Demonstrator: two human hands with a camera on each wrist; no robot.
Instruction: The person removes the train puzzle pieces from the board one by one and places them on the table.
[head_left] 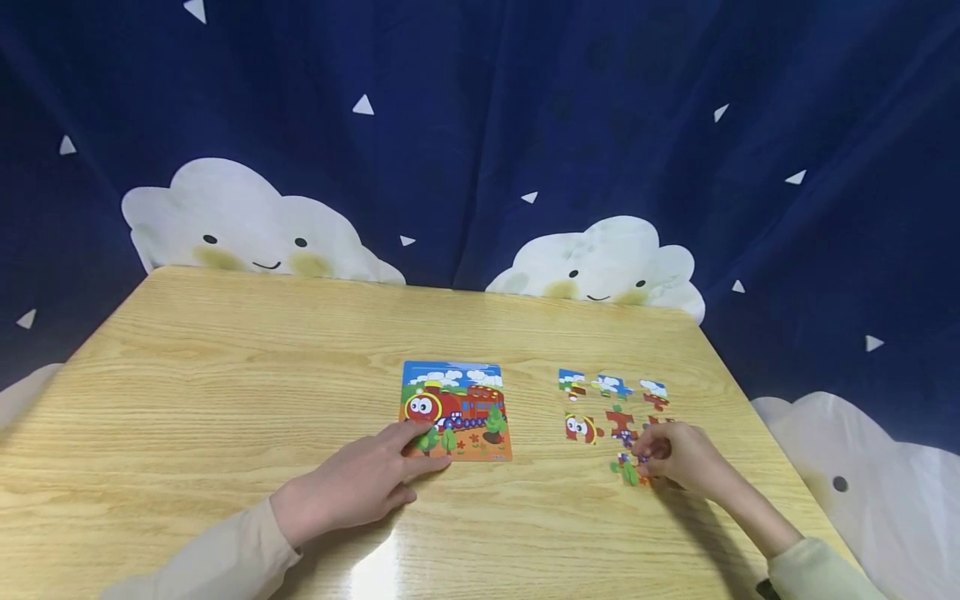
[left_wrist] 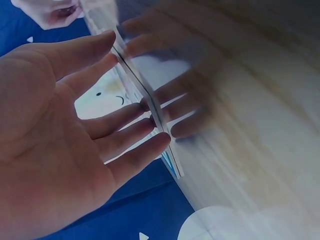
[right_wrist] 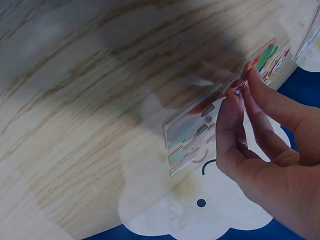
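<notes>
My left hand (head_left: pixel 358 482) rests its outstretched fingers on the lower left of a square train picture board (head_left: pixel 468 404). In the left wrist view, those fingers reach the thin edge of the board (left_wrist: pixel 160 117). Over on the right, my right hand (head_left: pixel 686 457) pinches a jigsaw puzzle piece (head_left: pixel 627 472) printed with a green tree and orange ground. The right wrist view has thumb and fingertips meeting at this piece (right_wrist: pixel 245 67). Just above it lies a red train piece (head_left: pixel 620 422), and a further piece is partly covered by the hand.
Left of these, a piece with the train's face (head_left: pixel 580 428) lies on the wooden table (head_left: pixel 225 375). Three sky pieces form a spaced row behind: a left one (head_left: pixel 572 380), a middle one (head_left: pixel 611 385) and a right one (head_left: pixel 655 392). A dark blue cloud-print curtain (head_left: pixel 450 125) hangs behind.
</notes>
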